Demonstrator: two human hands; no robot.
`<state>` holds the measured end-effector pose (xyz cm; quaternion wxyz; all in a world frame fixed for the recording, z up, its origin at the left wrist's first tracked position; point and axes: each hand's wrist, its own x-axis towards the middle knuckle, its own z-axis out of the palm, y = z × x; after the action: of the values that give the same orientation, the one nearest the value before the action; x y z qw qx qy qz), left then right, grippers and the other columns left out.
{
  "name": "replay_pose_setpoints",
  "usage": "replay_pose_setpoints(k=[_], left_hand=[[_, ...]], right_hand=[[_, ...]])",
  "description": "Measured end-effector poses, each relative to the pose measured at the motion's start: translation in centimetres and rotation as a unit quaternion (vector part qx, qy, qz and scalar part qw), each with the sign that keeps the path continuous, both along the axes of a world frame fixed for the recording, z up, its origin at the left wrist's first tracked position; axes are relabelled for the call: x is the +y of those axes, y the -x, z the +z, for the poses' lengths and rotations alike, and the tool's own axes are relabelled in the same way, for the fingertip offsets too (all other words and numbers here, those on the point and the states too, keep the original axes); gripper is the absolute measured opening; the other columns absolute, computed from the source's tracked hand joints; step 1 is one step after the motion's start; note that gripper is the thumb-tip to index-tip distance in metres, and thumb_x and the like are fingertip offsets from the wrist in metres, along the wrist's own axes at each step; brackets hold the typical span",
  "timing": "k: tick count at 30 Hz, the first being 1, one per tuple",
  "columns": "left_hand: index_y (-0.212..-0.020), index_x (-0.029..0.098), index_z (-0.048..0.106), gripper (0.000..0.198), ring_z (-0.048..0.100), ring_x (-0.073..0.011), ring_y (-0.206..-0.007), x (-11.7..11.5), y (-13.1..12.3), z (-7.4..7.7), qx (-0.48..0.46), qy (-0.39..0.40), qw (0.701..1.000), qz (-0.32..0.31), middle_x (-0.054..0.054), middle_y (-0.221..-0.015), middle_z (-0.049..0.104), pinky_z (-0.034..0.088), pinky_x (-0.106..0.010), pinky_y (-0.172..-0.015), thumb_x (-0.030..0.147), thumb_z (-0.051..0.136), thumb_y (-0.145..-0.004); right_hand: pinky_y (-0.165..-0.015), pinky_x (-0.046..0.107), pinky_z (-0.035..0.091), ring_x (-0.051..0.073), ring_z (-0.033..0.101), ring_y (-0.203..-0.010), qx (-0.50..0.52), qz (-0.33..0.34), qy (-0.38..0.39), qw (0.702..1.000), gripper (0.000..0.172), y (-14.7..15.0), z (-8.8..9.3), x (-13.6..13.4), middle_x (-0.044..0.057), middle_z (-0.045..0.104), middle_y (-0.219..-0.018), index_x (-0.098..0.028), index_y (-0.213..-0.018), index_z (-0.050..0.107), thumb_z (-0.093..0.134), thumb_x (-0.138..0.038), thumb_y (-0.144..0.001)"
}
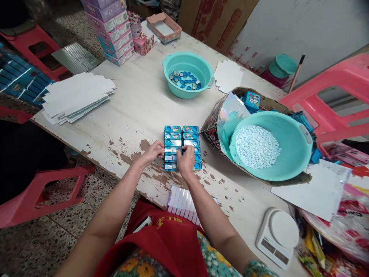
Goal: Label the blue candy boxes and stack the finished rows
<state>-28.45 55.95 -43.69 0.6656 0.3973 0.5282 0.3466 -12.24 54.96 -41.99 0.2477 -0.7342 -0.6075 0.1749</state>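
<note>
Two side-by-side columns of small blue tins (173,136) lie on the worn white table. Those farther away show round recesses, while several nearer ones carry shiny strips. My left hand (155,151) is closed in a pinch at the left edge of the left column. At its fingertips a shiny sticker strip (173,149) lies across one tin. My right hand (186,158) is closed over the gap between the columns, its thumb at the strip's right end; its fingers hide part of the right column. A sheet of shiny strips (183,204) lies at the table's front edge.
A turquoise basin (184,92) holds small blue and silver discs. Another turquoise basin (294,154) with white pellets rests on an open carton (215,134). White card sheets (77,96), stacked boxes (117,38) and a white scale (278,236) stand around. Pink chairs flank the table.
</note>
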Motion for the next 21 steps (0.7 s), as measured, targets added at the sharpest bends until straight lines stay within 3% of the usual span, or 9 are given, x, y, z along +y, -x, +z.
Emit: replay_pose_setpoints(k=[5,8,11,13,14,16,18,21], left_hand=[[-0.081,0.018,0.046,0.017,0.05,-0.0108,-0.049,-1.6,-0.4,-1.8,0.091,0.05,0.993,0.061,0.004,-0.056,0.053,0.041,-0.023,-0.053,0.028,0.056,-0.072],[-0.099,0.017,0.051,0.029,0.06,-0.0168,-0.083,-3.1,-2.3,-1.4,0.132,-0.019,0.983,0.125,-0.006,-0.089,0.064,0.046,-0.029,-0.076,0.039,0.049,-0.08],[-0.123,0.018,0.044,0.052,0.041,-0.0235,-0.124,-4.5,-4.1,-0.2,0.216,-0.105,0.966,0.097,-0.013,-0.132,0.047,0.033,-0.036,-0.1,0.05,0.045,-0.082],[-0.127,0.015,0.043,0.059,0.027,-0.0274,-0.133,-5.5,-4.2,0.7,0.303,-0.111,0.945,0.05,-0.015,-0.142,0.035,0.024,-0.041,-0.106,0.053,0.044,-0.082],[-0.125,0.014,0.045,0.059,0.027,-0.0289,-0.133,-6.2,-3.9,1.0,0.349,-0.106,0.93,0.04,-0.016,-0.141,0.036,0.023,-0.042,-0.106,0.055,0.042,-0.082],[-0.114,0.015,0.055,0.055,0.041,-0.0299,-0.123,-8.0,-2.9,1.2,0.417,-0.084,0.905,0.027,-0.017,-0.128,0.051,0.029,-0.042,-0.1,0.057,0.036,-0.083],[-0.093,0.018,0.062,0.053,0.057,-0.0285,-0.1,-10.3,-2.5,0.8,0.432,-0.033,0.901,-0.027,-0.013,-0.097,0.066,0.039,-0.038,-0.086,0.059,0.03,-0.084],[-0.063,0.019,0.059,0.054,0.06,-0.0253,-0.07,-13.6,-4.2,-0.7,0.362,0.08,0.913,-0.17,-0.007,-0.062,0.062,0.04,-0.031,-0.065,0.064,0.033,-0.079]], right_hand=[[-0.066,0.026,0.032,0.017,0.046,-0.079,0.022,0.034,-0.002,0.999,0.019,-1.1,0.4,0.3,0.002,0.052,-0.087,-0.02,-0.085,0.049,0.052,-0.038,-0.08],[-0.066,0.027,0.032,0.019,0.046,-0.079,-0.013,0.028,0.012,0.999,0.023,-0.2,0.5,0.4,0.003,0.052,-0.085,-0.02,-0.084,0.049,0.055,-0.041,-0.078],[-0.07,0.03,0.034,0.02,0.048,-0.082,-0.007,0.036,0.013,0.999,0.012,0.6,0.7,0.6,0.005,0.054,-0.086,-0.02,-0.086,0.052,0.052,-0.031,-0.081],[-0.075,0.03,0.036,0.019,0.049,-0.085,0.036,0.061,-0.006,0.997,0.014,-0.4,1.1,0.1,0.007,0.056,-0.092,-0.019,-0.093,0.054,0.044,-0.024,-0.085],[-0.077,0.03,0.037,0.019,0.05,-0.088,0.059,0.071,-0.022,0.995,0.018,-1.7,1.3,-0.4,0.007,0.056,-0.096,-0.018,-0.099,0.053,0.041,-0.022,-0.086],[-0.082,0.031,0.038,0.018,0.051,-0.093,0.084,0.056,-0.056,0.993,0.026,-6.1,1.6,-2.6,0.009,0.055,-0.104,-0.018,-0.109,0.051,0.042,-0.028,-0.087],[-0.085,0.033,0.038,0.021,0.05,-0.098,0.063,-0.033,-0.056,0.996,0.037,-11.7,1.7,-6.3,0.011,0.055,-0.109,-0.016,-0.112,0.051,0.047,-0.04,-0.084],[-0.076,0.037,0.042,0.026,0.055,-0.091,0.052,-0.208,0.099,0.972,0.051,-19.1,0.8,-13.8,0.016,0.059,-0.104,-0.013,-0.104,0.056,0.054,-0.055,-0.074]])
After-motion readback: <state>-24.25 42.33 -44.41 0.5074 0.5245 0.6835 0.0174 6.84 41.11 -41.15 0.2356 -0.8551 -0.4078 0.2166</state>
